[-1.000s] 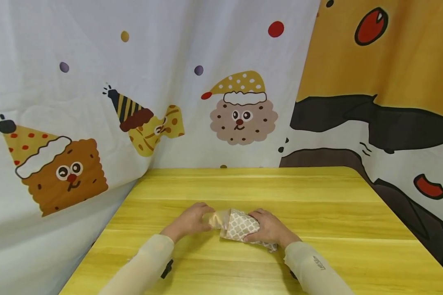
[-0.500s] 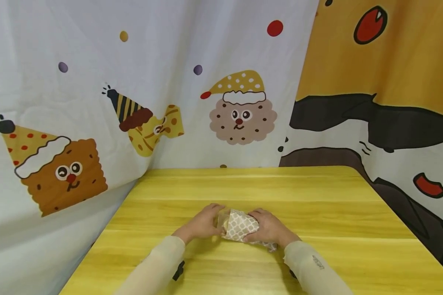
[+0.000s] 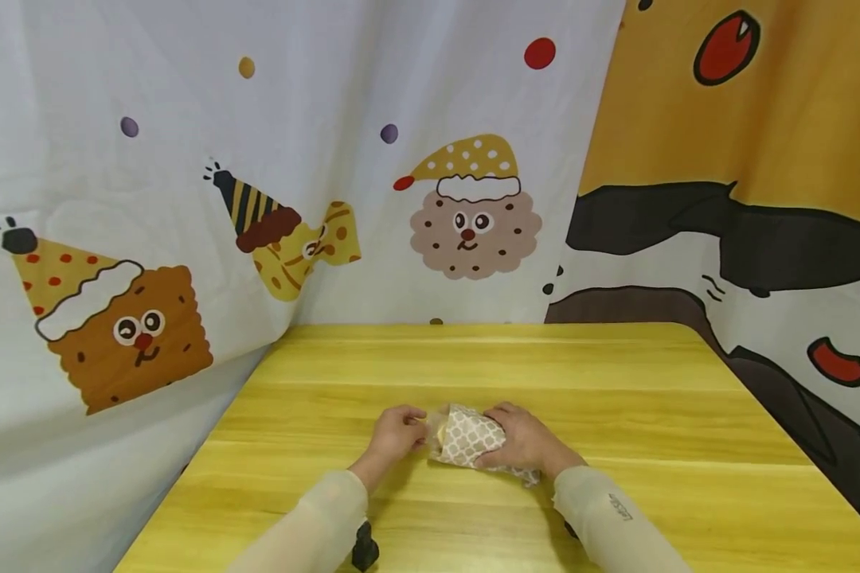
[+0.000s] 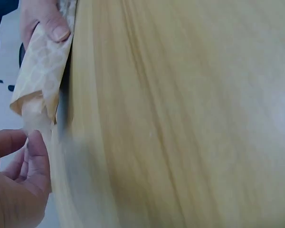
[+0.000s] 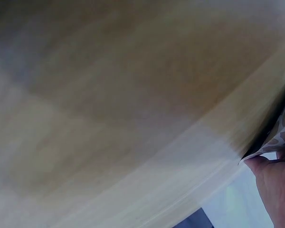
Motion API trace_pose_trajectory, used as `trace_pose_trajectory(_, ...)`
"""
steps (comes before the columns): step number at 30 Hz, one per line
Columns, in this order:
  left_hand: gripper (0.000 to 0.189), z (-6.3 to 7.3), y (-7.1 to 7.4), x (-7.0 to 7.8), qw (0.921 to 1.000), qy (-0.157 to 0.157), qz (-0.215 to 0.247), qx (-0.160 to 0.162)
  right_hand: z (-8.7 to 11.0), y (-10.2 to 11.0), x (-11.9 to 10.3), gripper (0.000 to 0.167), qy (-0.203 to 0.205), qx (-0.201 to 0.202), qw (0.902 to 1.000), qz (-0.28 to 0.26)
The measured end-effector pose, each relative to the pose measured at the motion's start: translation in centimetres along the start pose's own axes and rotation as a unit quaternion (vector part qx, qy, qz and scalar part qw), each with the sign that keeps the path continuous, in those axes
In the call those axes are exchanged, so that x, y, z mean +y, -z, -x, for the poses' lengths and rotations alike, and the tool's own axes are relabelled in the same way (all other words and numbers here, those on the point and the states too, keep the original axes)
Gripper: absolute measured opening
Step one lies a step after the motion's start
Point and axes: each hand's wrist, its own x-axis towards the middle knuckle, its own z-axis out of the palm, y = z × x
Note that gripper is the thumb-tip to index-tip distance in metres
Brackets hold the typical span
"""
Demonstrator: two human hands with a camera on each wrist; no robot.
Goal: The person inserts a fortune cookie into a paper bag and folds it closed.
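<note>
A beige pouch (image 3: 468, 435) with a white lattice pattern lies on the wooden table (image 3: 502, 366), its mouth facing left. My right hand (image 3: 525, 442) grips it from the right, thumb on the near side. Out of the mouth pokes a clear plastic wrapper (image 4: 35, 115) with something pale yellow inside. At this end my left hand (image 3: 396, 436) pinches the wrapper between thumb and forefinger, best seen in the left wrist view. The pouch's narrow tail sticks out below the right hand. In the right wrist view only the edge of the patterned material (image 5: 281, 137) shows.
A white curtain (image 3: 344, 95) printed with cartoon biscuits hangs behind the table and down its left side. On the right the curtain is orange, black and white. Dark straps (image 3: 365, 547) hang under the sleeves.
My left hand has slid right toward the pouch mouth, and less of the plastic wrapper sticks out. Its fingers have closed into a pinch. The right hand stays on the pouch.
</note>
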Motion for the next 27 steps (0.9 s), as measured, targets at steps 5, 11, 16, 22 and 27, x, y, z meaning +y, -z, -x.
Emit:
trace_pose_trajectory(5,0.025,-0.2,-1.0,0.1,0.9997,-0.004,0.011,-0.02,-0.3,-0.1,0.1,0.098,0.0,-0.002,1.0,0.0)
trace_pose_trajectory(11,0.025,-0.2,-1.3,0.0,0.9995,-0.023,0.012,-0.019,-0.3,-0.1,0.0,0.097,0.008,0.004,1.0,0.002)
trace_pose_trajectory(16,0.018,-0.4,-1.6,0.1,0.9995,-0.02,-0.003,-0.023,0.0,0.1,-0.2,0.096,0.01,0.002,0.9999,0.002)
trace_pose_trajectory(22,0.018,-0.7,-2.0,0.3,0.9978,-0.04,-0.026,-0.047,0.1,-0.3,-0.3,0.097,0.017,-0.001,0.9998,-0.009)
trace_pose_trajectory(27,0.022,-0.4,-1.1,0.4,0.9987,-0.031,0.003,0.041,-0.1,-0.6,-0.4,0.094,0.001,0.027,0.9995,-0.015)
